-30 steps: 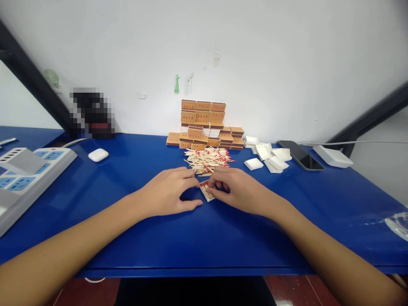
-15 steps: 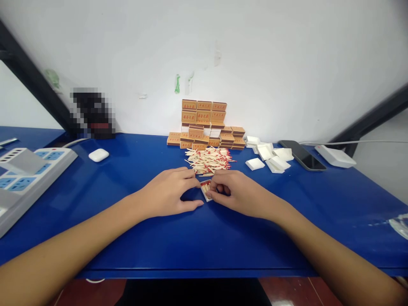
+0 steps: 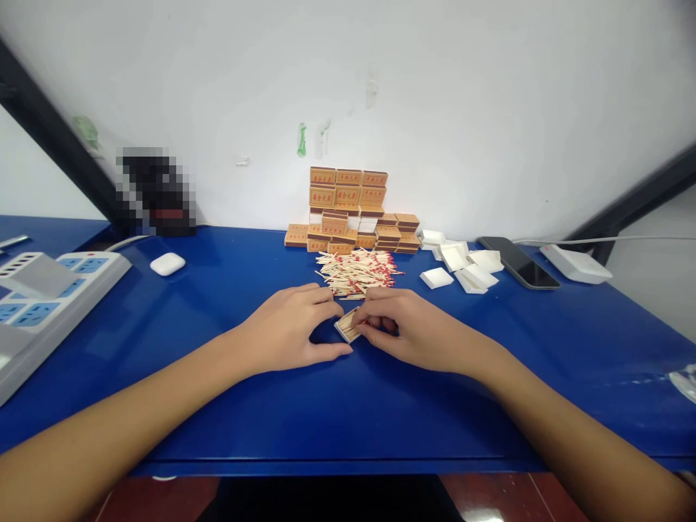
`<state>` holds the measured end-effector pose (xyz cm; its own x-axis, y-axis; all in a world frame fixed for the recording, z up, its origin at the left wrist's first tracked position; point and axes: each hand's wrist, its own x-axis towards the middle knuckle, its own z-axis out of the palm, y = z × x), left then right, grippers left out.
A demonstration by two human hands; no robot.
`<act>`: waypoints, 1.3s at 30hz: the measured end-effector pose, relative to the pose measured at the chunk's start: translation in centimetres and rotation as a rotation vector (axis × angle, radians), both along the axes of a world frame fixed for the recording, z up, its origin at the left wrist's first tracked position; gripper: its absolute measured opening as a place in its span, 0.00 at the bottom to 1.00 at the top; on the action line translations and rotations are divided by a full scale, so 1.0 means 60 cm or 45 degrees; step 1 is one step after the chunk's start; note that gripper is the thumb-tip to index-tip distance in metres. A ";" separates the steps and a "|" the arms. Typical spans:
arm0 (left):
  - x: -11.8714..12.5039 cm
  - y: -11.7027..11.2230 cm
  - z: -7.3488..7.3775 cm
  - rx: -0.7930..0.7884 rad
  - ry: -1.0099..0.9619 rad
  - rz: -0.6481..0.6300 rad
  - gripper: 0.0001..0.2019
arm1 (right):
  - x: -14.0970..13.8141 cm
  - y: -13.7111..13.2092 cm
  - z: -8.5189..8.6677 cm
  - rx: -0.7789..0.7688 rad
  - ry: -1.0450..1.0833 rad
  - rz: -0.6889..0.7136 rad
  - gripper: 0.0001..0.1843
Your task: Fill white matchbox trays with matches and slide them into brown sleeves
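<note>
A small white matchbox tray (image 3: 342, 333) with matches lying in it sits slanted on the blue table between my hands. My right hand (image 3: 405, 326) is closed at its right side, thumb by the near edge and fingertips over the matches, hiding that end. My left hand (image 3: 293, 326) rests open on the left, thumb and fingers apart around the tray's left corner; the index fingertip is close to the rim, and contact is hard to tell. Just behind is a heap of loose red-headed matches (image 3: 356, 272).
Stacked matchboxes (image 3: 348, 196) stand against the wall. Right of the heap lie several white trays (image 3: 475, 278), a phone (image 3: 519, 262) and a white box (image 3: 576, 263) near a cable. On the left are a white earbud case (image 3: 167, 264) and a power strip (image 3: 103, 279).
The tray has turned clockwise, its far end now toward my right hand and the match heads mostly covered. My right fingertips shifted slightly on it; my left hand barely moved.
</note>
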<state>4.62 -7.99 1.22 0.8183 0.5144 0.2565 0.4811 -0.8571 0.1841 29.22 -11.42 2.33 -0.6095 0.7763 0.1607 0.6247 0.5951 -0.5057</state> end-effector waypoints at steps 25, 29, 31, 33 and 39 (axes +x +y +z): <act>-0.001 0.002 0.003 -0.036 -0.009 0.004 0.13 | 0.034 0.039 -0.012 0.250 0.022 -0.230 0.07; -0.001 0.000 0.004 -0.043 0.010 -0.008 0.14 | 0.031 0.043 -0.020 0.268 -0.040 -0.309 0.07; -0.001 0.000 0.003 -0.046 0.019 -0.008 0.14 | 0.026 0.044 -0.024 0.284 -0.056 -0.360 0.09; -0.001 0.000 0.003 -0.044 0.024 -0.013 0.14 | 0.020 0.046 -0.029 0.295 -0.075 -0.396 0.10; -0.001 0.002 0.000 -0.039 0.007 -0.020 0.13 | 0.014 0.055 -0.044 0.311 -0.071 -0.460 0.06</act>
<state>4.53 -7.90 1.25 0.8276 0.5091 0.2365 0.4687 -0.8585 0.2082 30.08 -8.13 -0.32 -0.3190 0.8844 0.3408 0.8370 0.4316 -0.3365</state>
